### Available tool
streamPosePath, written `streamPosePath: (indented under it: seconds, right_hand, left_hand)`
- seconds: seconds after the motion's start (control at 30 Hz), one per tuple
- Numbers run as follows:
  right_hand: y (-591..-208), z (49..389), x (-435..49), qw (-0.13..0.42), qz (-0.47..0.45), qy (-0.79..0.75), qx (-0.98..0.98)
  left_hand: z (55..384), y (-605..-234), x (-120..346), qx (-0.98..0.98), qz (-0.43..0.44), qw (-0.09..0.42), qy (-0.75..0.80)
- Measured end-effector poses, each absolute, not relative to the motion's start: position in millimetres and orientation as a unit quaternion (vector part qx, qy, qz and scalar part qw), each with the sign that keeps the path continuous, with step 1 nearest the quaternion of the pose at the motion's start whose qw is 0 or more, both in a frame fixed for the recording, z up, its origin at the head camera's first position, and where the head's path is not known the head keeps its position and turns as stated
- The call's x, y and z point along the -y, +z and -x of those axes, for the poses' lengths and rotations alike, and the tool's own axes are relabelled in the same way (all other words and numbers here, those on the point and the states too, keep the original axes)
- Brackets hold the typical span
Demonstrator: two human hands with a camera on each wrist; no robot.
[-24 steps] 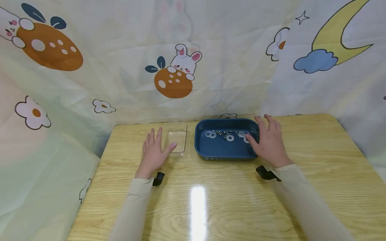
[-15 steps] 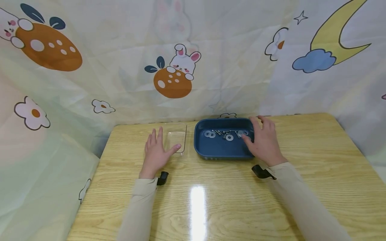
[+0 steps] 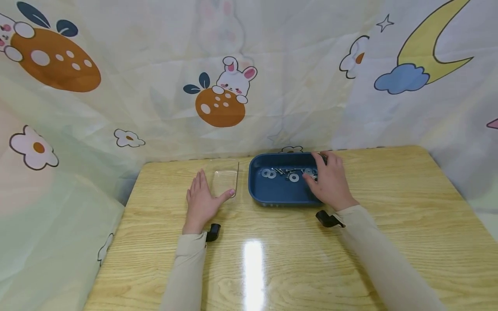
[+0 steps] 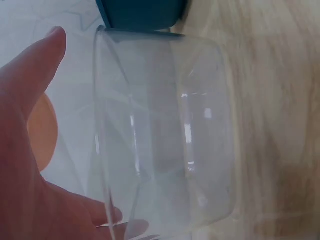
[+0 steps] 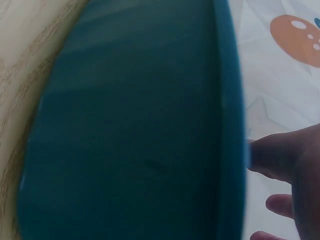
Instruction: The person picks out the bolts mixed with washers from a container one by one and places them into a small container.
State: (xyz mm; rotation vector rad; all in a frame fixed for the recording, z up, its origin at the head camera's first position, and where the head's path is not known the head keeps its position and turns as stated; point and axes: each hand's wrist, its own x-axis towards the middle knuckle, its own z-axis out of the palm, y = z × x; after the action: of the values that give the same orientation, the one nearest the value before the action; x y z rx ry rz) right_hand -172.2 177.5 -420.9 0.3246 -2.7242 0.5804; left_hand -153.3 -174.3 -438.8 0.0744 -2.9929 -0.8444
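A clear plastic box (image 3: 225, 179) stands near the table's back edge. My left hand (image 3: 202, 205) is at its left side, fingers fairly straight and thumb spread over the near edge. In the left wrist view the thumb (image 4: 37, 67) stands apart from the rim of the clear box (image 4: 165, 130), while fingertips show at its lower corner. To the right is a dark blue tray (image 3: 280, 192) with metal washers (image 3: 294, 177) and screws (image 3: 279, 171) inside. My right hand (image 3: 330, 181) hovers over the tray's right end, thumb above the inside, fingers spread loosely around the far corner.
Both containers rest on a wood-grain table (image 3: 288, 263), close to a patterned cloth (image 3: 163, 86) hanging behind it. A second cloth stretch covers the left side. Each wrist carries a black camera mount (image 3: 328, 219).
My right hand has moved left, from beside the tray's right rim to over its right end. My left hand has shifted slightly right against the clear box. The containers stay put.
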Motion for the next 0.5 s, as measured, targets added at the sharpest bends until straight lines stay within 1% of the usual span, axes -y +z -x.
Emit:
streamPosePath:
  seconds: [0.3,0.5]
  right_hand:
    - [-425.1,178.2,-169.8,0.156,-0.113,0.196,0.962]
    - [-430.8,182.6,-166.7,0.139,-0.111,0.184,0.967]
  left_hand:
    - [153.9,-444.4,170.7,0.962,-0.034,0.009,-0.270]
    - [154.3,-449.1,169.3,0.963,-0.035,0.024,-0.266]
